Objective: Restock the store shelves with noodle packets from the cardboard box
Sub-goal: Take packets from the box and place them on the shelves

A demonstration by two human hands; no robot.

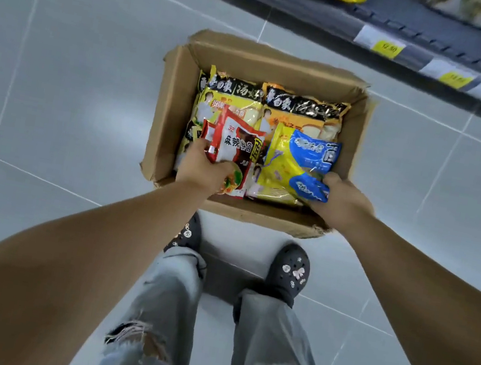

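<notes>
Over the box [170, 100], a red packet [236, 148] is gripped by the left hand [203, 167] and a yellow packet [290, 171] by the right hand [341, 203]. Both are judged light, slippery and brittle inside, best held gently at the edges.

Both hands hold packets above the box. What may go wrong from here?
1. The left hand grips the red-and-white plastic noodle packets at one end only; one might slip out.
2. The right hand holds the yellow-and-blue plastic packet by its near edge, so it may sag and drop.
3. The open brown cardboard box stands just before the black shoes; a step forward might trip.
</notes>
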